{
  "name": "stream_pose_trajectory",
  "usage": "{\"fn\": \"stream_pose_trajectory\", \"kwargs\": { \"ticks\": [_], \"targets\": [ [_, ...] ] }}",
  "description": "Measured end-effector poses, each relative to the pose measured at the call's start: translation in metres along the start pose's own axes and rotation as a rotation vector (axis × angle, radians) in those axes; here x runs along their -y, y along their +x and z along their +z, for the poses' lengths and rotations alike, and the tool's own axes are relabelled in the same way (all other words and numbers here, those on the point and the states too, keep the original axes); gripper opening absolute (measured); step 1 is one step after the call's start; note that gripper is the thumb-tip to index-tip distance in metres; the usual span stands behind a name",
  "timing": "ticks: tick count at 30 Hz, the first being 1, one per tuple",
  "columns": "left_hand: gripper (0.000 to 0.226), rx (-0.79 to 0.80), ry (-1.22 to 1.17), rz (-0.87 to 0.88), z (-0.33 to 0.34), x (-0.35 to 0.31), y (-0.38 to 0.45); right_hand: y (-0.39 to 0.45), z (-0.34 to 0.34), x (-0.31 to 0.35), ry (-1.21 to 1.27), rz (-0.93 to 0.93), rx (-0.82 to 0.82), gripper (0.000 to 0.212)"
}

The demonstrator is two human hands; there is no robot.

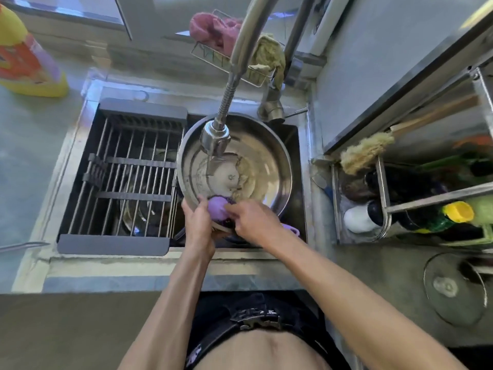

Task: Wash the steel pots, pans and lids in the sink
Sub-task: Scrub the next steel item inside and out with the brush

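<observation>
The pan [234, 166] sits tilted over the right half of the sink [300, 182], its open side up, directly under the tap head [214, 138]. Its near rim lies in the left hand [196, 218], whose fingers [202, 205] are curled over the edge, thumb inside and the rest hidden beneath. Just right of them, the right hand [250, 218] presses a purple sponge [217, 208] against the inner wall at the near rim, its fingers bunched around the sponge. The two hands are almost touching.

The pan is shiny steel, round and fairly deep, with pale foam or residue smeared across its base and up the near wall. A rivet shows at the centre of the base.

To the left, a dark rack [128, 177] of steel bars spans the sink's other half, with more steel ware dimly visible below it. On the far worktop [40, 156] at left stands a yellow bottle [26, 54]. Far behind the tap, a wire basket [213, 57] holds pink and tan cloths.
</observation>
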State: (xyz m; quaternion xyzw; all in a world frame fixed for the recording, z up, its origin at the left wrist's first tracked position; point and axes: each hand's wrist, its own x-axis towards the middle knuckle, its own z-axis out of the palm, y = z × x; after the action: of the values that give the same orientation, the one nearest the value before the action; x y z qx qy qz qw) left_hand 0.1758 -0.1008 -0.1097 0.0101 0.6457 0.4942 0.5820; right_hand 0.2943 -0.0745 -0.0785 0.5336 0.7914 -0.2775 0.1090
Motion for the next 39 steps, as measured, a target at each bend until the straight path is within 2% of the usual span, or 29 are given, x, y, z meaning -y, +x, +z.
{"fn": "stream_pose_trajectory", "kwargs": {
  "ticks": [3, 6, 8, 10, 12, 16, 19, 21, 24, 26, 30, 32, 35, 37, 39],
  "targets": [
    [0.059, 0.063, 0.021, -0.043, -0.002, 0.007, 0.002, 0.035, -0.013, 0.004, -0.063, -0.073, -0.119, 0.030],
    [0.045, 0.069, 0.045, 0.012, -0.007, 0.007, 0.002, 0.065, -0.035, -0.012, -0.150, -0.039, -0.209, 0.038],
    [0.050, 0.025, 0.060, 0.059, -0.010, 0.003, 0.007, 0.073, -0.048, -0.027, -0.165, 0.033, -0.230, 0.041],
    [0.059, -0.031, 0.037, 0.089, -0.009, 0.004, 0.012, 0.068, -0.055, -0.042, -0.209, 0.158, -0.204, 0.039],
    [0.059, -0.086, 0.026, 0.119, -0.006, 0.001, 0.011, 0.049, -0.050, -0.045, -0.201, 0.244, -0.117, 0.035],
    [0.056, -0.113, 0.056, 0.185, 0.006, 0.005, -0.001, 0.004, -0.013, -0.018, -0.078, 0.063, 0.018, 0.028],
    [0.061, -0.121, 0.045, 0.166, 0.009, 0.018, -0.002, 0.023, -0.010, -0.005, -0.057, -0.054, -0.048, 0.032],
    [0.065, -0.124, 0.052, 0.153, 0.007, 0.021, -0.004, 0.044, -0.024, -0.008, -0.088, -0.047, -0.111, 0.036],
    [0.055, -0.150, 0.070, 0.204, 0.004, 0.022, -0.006, 0.055, -0.046, -0.027, -0.157, 0.059, -0.179, 0.035],
    [0.060, -0.165, 0.051, 0.204, 0.004, 0.021, -0.007, 0.042, -0.046, -0.030, -0.167, 0.132, -0.139, 0.030],
    [0.053, -0.201, 0.062, 0.198, 0.003, 0.023, -0.008, 0.003, -0.024, -0.017, -0.143, 0.072, 0.043, 0.019],
    [0.053, -0.196, 0.052, 0.181, 0.000, 0.026, -0.008, 0.006, -0.027, -0.025, -0.178, 0.122, 0.007, 0.016],
    [0.055, -0.184, 0.091, 0.200, -0.001, 0.027, -0.011, 0.025, -0.038, -0.046, -0.239, 0.225, -0.155, 0.020],
    [0.058, -0.159, 0.120, 0.220, 0.001, 0.026, -0.016, 0.037, -0.044, -0.051, -0.248, 0.218, -0.236, 0.022],
    [0.056, -0.143, 0.119, 0.236, 0.004, 0.027, -0.019, 0.049, -0.047, -0.041, -0.197, 0.158, -0.247, 0.029]
  ]
}}
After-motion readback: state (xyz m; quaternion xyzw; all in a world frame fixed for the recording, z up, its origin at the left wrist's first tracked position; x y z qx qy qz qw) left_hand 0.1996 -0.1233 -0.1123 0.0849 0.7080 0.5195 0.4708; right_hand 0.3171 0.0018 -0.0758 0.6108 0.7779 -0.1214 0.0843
